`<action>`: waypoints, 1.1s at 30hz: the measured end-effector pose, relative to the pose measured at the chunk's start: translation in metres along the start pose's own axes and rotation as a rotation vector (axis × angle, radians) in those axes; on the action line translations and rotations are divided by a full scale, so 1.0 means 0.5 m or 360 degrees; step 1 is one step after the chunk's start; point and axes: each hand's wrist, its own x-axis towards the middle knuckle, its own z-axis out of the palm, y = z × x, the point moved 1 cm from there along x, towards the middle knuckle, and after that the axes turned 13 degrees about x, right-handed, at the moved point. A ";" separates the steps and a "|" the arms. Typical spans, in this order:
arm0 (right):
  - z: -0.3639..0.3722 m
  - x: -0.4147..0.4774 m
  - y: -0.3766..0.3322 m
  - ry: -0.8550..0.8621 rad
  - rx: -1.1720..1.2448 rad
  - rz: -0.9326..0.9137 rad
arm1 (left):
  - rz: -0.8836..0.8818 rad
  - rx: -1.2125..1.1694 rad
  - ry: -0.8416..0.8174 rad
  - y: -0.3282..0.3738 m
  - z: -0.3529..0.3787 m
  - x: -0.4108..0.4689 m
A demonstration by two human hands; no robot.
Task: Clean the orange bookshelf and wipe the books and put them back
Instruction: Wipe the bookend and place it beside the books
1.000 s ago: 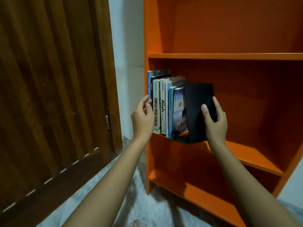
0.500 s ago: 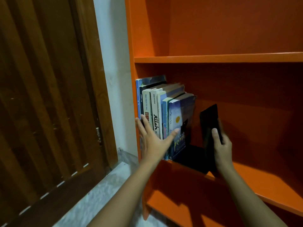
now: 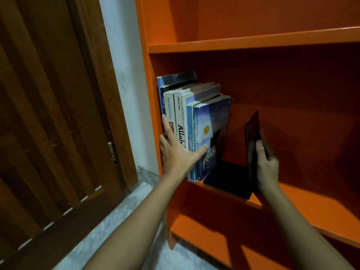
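Note:
Several books (image 3: 194, 121) stand upright at the left end of the middle shelf of the orange bookshelf (image 3: 253, 42). My left hand (image 3: 178, 152) presses flat against their spines, fingers spread. A black L-shaped bookend (image 3: 251, 145) stands to the right of the books, with a gap between its upright plate and the last blue book (image 3: 212, 133). Its base plate lies on the shelf toward the books. My right hand (image 3: 266, 162) grips the upright plate, thumb in front and fingers behind.
A brown wooden door (image 3: 54, 123) stands to the left, with a strip of white wall (image 3: 126, 75) between it and the bookshelf. The marbled grey floor (image 3: 116, 230) shows below. Upper and lower shelves hold nothing in view.
The bookend came away from the last book, opening a gap. My left hand flattened onto the spines and has held there. The view closed in on the shelf.

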 end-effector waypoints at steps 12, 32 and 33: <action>0.014 -0.043 -0.044 -0.0223 0.0006 -0.0175 | -0.0083 0.0041 0.0004 0.030 -0.029 0.023; 0.166 0.003 0.073 0.0164 0.0265 -0.0057 | 0.0051 0.0044 -0.0134 0.030 -0.059 0.057; 0.174 0.011 0.080 0.0156 0.0240 -0.0047 | 0.0086 0.0040 -0.0132 0.022 -0.062 0.053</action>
